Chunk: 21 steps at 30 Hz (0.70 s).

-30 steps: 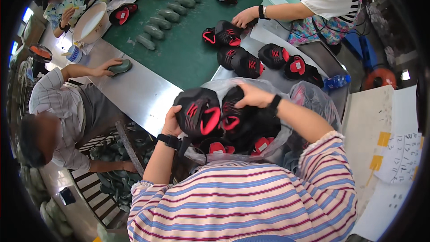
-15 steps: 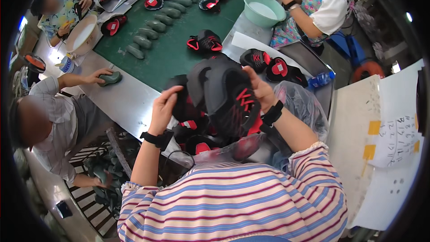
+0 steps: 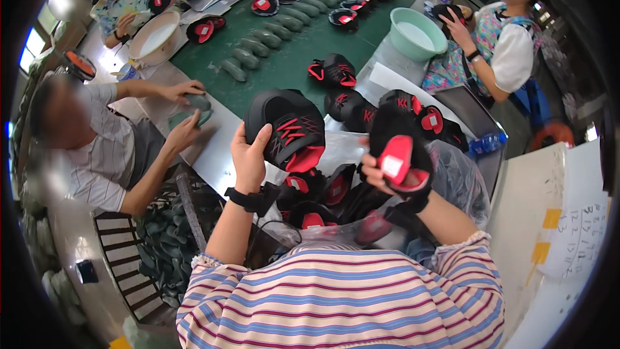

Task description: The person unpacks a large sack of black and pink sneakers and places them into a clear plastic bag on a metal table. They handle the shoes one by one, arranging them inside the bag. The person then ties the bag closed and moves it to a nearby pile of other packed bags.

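Note:
My left hand (image 3: 247,163) is closed on a black shoe upper (image 3: 284,123) with red lacing marks and a red inside edge. In my right hand (image 3: 373,173) is a second, slightly blurred shoe upper (image 3: 420,155), tilted so its red sole lining with a white label shows. The two uppers are held apart. Below them a clear plastic bag (image 3: 336,227) holds several more black-and-red uppers (image 3: 312,214). Just beyond my hands, on the table, lie more uppers (image 3: 349,108).
Green shoe lasts (image 3: 261,47) line the green tabletop (image 3: 194,64) beside rows of uppers. Co-workers sit left and right; the left one handles a green last (image 3: 199,105). A green basin (image 3: 418,33), a beige basin (image 3: 155,37) and a water bottle (image 3: 487,143) stand nearby.
The two uppers, held together before, are now apart, one in each hand. The left co-worker's second hand has come up to the last. The right co-worker now holds an upper.

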Each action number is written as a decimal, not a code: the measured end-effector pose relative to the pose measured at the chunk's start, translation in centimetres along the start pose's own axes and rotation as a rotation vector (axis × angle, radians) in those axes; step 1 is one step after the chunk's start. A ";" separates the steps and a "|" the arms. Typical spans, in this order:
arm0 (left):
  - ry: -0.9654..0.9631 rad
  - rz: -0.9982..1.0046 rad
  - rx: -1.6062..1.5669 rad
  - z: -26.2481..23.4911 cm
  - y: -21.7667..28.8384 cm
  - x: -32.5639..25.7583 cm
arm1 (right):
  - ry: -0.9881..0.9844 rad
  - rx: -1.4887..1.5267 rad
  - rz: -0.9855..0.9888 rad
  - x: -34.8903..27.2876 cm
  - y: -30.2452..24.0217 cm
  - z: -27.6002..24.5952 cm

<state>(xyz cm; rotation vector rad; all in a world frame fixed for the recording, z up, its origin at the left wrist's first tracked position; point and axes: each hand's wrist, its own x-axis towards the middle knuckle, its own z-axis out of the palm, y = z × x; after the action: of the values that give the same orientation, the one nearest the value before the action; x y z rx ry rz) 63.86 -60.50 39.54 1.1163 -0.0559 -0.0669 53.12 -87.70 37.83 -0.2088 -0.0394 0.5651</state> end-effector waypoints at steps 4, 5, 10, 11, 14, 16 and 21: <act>-0.051 0.025 0.022 0.0 0.5 0.2 | 0.412 -0.670 -0.145 1.3 -3.4 2.5; -0.062 0.024 0.170 -0.5 -0.5 0.5 | 0.448 -0.718 -0.042 2.9 -3.6 4.2; 0.074 0.045 0.069 0.1 -2.7 2.7 | 0.435 -1.049 0.012 9.4 -2.2 3.5; 0.136 0.057 -0.061 -1.4 -2.9 4.6 | 0.477 -1.001 -0.009 9.7 -3.6 2.0; 0.072 0.070 -0.280 -6.2 -2.2 7.1 | 0.564 -0.708 0.043 10.4 -9.2 -1.7; 0.061 0.046 -0.230 -7.7 -2.6 7.8 | 0.741 -0.668 -0.063 10.7 -12.2 -6.9; 0.047 -0.065 -0.169 -8.9 -4.8 11.1 | 1.389 -2.207 -0.524 7.2 -16.3 -19.6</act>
<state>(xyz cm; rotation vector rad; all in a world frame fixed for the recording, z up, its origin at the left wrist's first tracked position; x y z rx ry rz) 75.52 -55.56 31.49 0.9508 0.0282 -0.1015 69.60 -100.87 21.92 -2.5925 0.6560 -0.5129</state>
